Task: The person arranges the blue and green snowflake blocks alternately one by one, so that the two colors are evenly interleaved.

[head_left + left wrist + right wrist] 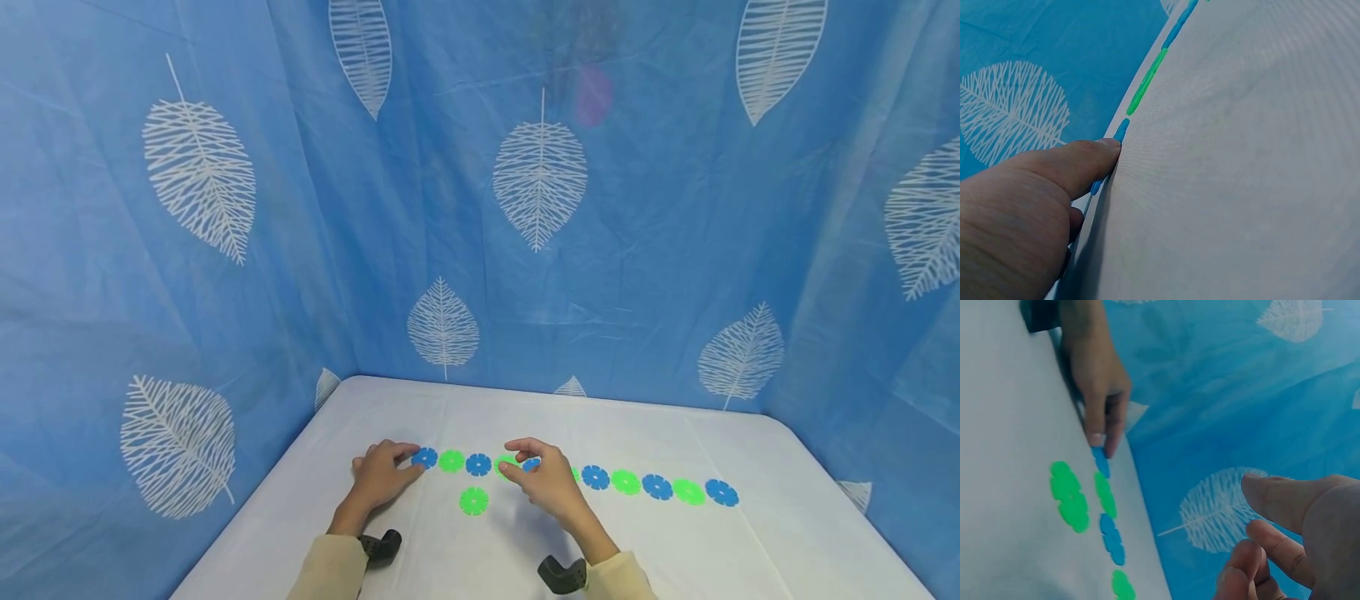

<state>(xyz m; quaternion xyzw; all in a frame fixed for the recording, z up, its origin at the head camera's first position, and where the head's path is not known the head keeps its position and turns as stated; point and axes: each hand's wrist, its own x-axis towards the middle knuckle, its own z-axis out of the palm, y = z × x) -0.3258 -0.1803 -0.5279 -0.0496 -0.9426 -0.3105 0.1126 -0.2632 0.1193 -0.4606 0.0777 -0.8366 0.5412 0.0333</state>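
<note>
A row of notched plastic discs, blue and green in turn, lies across the white table. My left hand [380,479] pinches the blue notched disc [425,458] at the row's left end between thumb and fingers. That disc is partly covered by the thumb [1094,164] in the left wrist view. Beside it lies a green disc [452,461], then another blue disc [478,464]. My right hand [551,483] hovers over the middle of the row, thumb and fingers apart, holding nothing. It hides parts of several discs. One green disc [1069,497] lies alone, nearer to me than the row.
The row continues right to a blue disc [722,492] at its end. The white table [645,550] is enclosed by a blue curtain [637,292] with white leaf prints at the back and both sides. Each wrist carries a black device [562,575].
</note>
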